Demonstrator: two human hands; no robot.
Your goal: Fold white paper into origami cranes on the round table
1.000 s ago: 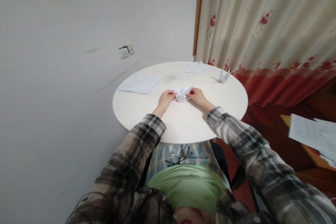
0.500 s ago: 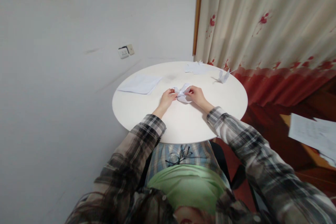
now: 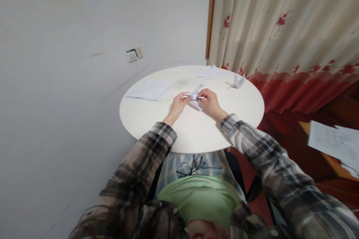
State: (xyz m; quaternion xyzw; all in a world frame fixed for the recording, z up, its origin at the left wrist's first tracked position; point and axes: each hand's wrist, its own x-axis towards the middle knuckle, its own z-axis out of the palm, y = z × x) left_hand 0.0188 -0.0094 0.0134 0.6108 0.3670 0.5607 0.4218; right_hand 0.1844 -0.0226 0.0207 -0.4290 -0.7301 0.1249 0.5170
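A small folded piece of white paper [image 3: 196,93] is held just above the middle of the round white table [image 3: 157,127]. My left hand [image 3: 178,104] pinches its left side with the fingers closed. Closed on the right side of the same paper is my right hand [image 3: 211,101]. One pointed flap sticks up between the two hands. Both forearms wear plaid sleeves and reach in over the table's near edge.
A flat stack of white sheets [image 3: 149,89] lies at the table's left. A finished paper crane [image 3: 239,81] and more folded paper [image 3: 209,71] sit at the far right rim. Curtain [image 3: 283,26] hangs to the right, wall to the left. Loose papers [image 3: 333,142] lie on a wooden surface.
The paper's spread wings have been pressed together into a flatter shape, and both hands have drawn closer to each other and slightly away from me.
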